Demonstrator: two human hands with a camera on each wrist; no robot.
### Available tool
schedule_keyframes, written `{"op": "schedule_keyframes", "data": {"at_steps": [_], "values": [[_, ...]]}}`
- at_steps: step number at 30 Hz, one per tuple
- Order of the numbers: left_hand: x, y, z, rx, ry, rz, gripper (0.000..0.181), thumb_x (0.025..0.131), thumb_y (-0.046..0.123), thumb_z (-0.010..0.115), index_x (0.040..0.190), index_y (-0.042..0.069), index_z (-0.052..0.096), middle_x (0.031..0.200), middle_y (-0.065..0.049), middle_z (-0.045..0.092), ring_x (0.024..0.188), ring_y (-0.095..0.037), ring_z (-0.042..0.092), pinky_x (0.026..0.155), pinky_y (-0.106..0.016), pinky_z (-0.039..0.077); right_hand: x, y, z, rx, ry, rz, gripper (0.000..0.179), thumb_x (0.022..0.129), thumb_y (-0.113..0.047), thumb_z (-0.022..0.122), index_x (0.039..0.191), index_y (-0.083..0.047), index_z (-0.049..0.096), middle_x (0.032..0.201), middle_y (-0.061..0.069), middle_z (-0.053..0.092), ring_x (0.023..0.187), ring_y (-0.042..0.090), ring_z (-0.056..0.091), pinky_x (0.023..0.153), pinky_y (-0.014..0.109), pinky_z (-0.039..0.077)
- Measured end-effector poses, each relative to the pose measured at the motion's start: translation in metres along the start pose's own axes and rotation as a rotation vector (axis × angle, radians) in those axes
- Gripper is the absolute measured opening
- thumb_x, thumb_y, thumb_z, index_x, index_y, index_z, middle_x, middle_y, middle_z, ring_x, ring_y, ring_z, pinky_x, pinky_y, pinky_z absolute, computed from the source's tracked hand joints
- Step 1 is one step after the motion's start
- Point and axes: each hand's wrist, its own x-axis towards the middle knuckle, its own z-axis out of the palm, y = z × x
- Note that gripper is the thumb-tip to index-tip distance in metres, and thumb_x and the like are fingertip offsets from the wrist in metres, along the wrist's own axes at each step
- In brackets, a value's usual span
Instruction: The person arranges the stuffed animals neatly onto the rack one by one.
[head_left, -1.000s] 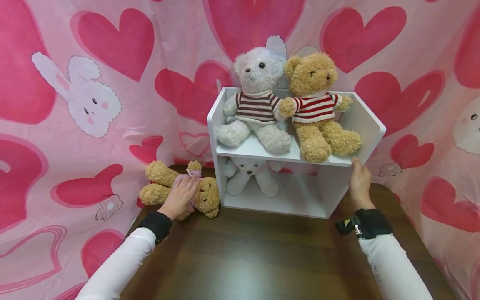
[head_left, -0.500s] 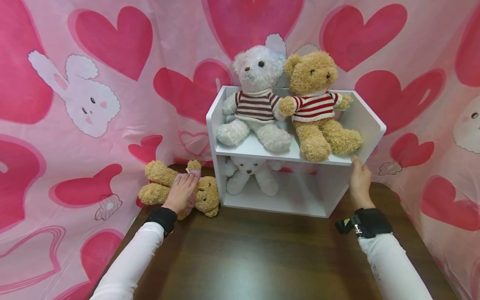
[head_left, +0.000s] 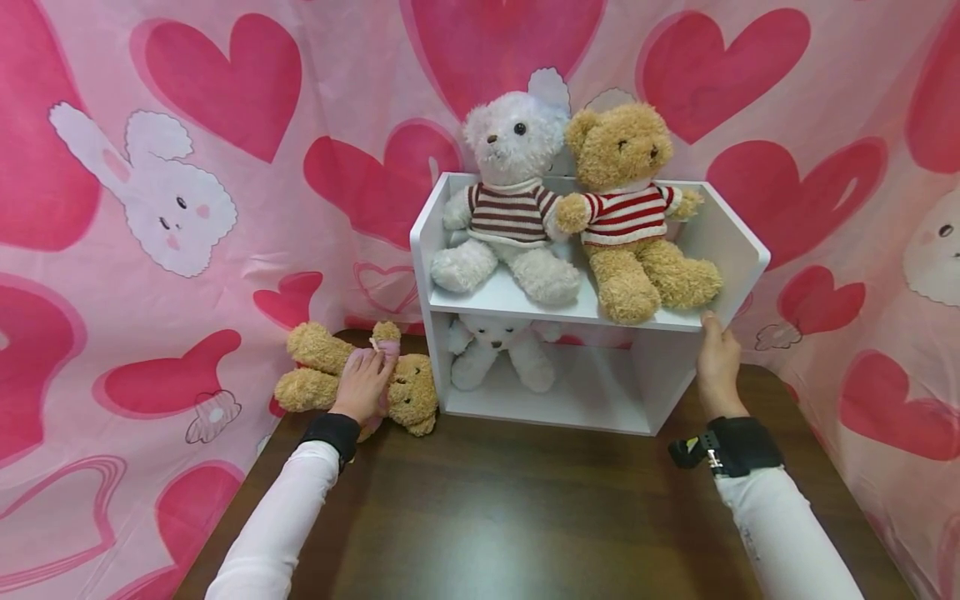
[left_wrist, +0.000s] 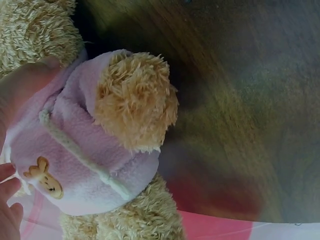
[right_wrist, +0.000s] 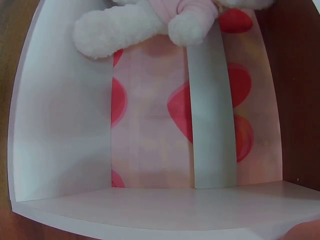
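A tan teddy bear point(head_left: 412, 387) in a pink hoodie lies on its side at the shelf's left. My left hand point(head_left: 365, 385) grips it across the torso. In the left wrist view, the thumb crosses the hoodie point(left_wrist: 75, 145) near the neck and curled fingers point(left_wrist: 9, 200) show at the far side. My right hand point(head_left: 719, 365) holds the white shelf point(head_left: 517, 304) at the right front corner, thumb at the middle board's edge, other fingers mostly hidden. In the right wrist view, only a bit of that hand shows at the lower right corner.
On the upper level sit a white bear point(head_left: 513, 142) in a brown-striped sweater and a tan bear point(head_left: 622, 154) in a red-striped one. Another white bear point(head_left: 471, 367) sits below, left side. All stands on a dark wooden table point(head_left: 495, 500) before a pink heart-patterned cloth point(head_left: 360, 75).
My left forearm and wrist have swung slightly to the right while the hand stays on the tan bear. The bear, the shelf and my right hand keep their places.
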Motion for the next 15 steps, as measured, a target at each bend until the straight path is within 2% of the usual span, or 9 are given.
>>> {"op": "schedule_keyframes", "data": {"at_steps": [7,10,15], "values": [[0.0027,0.0051,0.0028,-0.085,-0.047,-0.042,0.087,0.055,0.019,0.083,0.13,0.001,0.043,0.13,-0.03,0.041,0.122,-0.044,0.036,0.099,-0.053,0.028,0.0007,0.0008,0.0002,-0.005,0.003,0.002,0.057,0.095,-0.044,0.03,0.143,-0.011,0.03,0.147,0.002,0.026,0.133,0.014,0.021,0.11,0.031,0.012],[0.003,0.0067,0.0035,-0.097,-0.084,-0.06,0.087,0.057,0.017,0.082,0.132,0.001,0.042,0.134,-0.03,0.037,0.125,-0.044,0.031,0.1,-0.056,0.025,0.0011,0.0012,0.0003,-0.009,0.005,0.002,0.058,0.095,-0.044,0.03,0.143,-0.011,0.03,0.147,0.002,0.026,0.133,0.014,0.021,0.11,0.032,0.012],[0.0035,0.0086,0.0033,-0.1,-0.112,-0.066,0.086,0.06,0.016,0.082,0.133,0.0,0.042,0.137,-0.029,0.033,0.129,-0.044,0.025,0.102,-0.058,0.02,0.0009,0.0019,-0.0004,-0.023,0.007,-0.011,0.058,0.095,-0.045,0.029,0.142,-0.01,0.03,0.147,0.002,0.027,0.132,0.015,0.022,0.109,0.033,0.013]]}}
